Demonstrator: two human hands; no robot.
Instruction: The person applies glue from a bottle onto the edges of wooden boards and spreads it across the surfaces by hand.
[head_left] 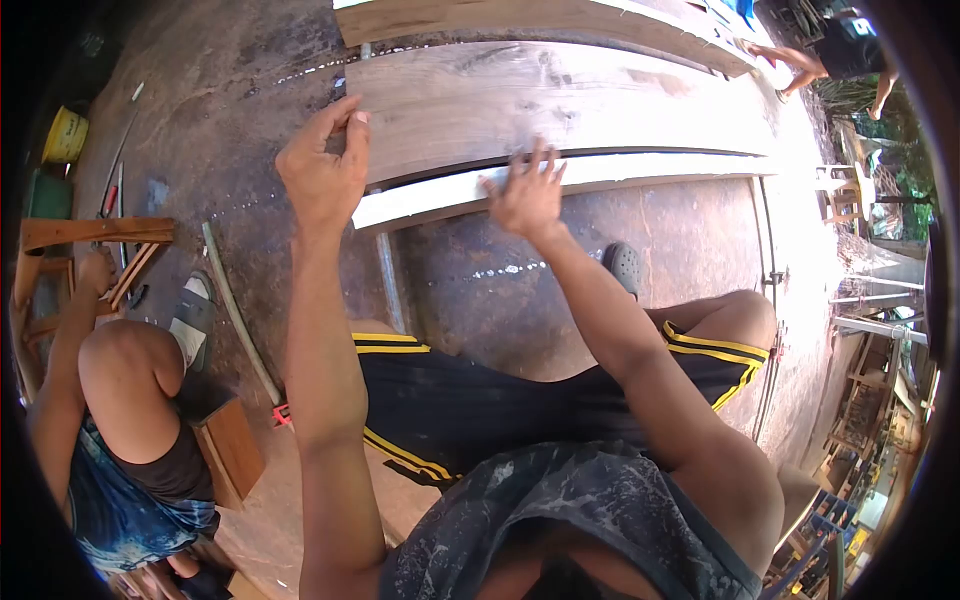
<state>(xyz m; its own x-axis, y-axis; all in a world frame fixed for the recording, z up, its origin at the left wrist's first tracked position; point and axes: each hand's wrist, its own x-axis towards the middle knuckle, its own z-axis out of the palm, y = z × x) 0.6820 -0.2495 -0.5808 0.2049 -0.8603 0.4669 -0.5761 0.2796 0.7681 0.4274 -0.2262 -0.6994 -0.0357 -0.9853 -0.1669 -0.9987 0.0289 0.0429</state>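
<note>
My left hand [325, 165] is raised by the near left end of a wide wooden board [450, 105]. Its fingers are curled, with thumb and index tip close together; whatever they may pinch is too small to make out. My right hand [530, 195] has its fingers spread over a narrow, brightly lit plank [420, 200], fingertips reaching toward the wide board and slightly blurred. A thin dark gap runs between plank and board. Another wooden board [540, 18] lies beyond them.
Metal pipes [388, 280] run under the boards. At left, a co-worker [130, 375] sits by a wooden frame [95, 235], with a yellow bucket [66, 135] behind. A long bar [240, 320] with a red end lies beside me. Another person [835, 60] is at far right.
</note>
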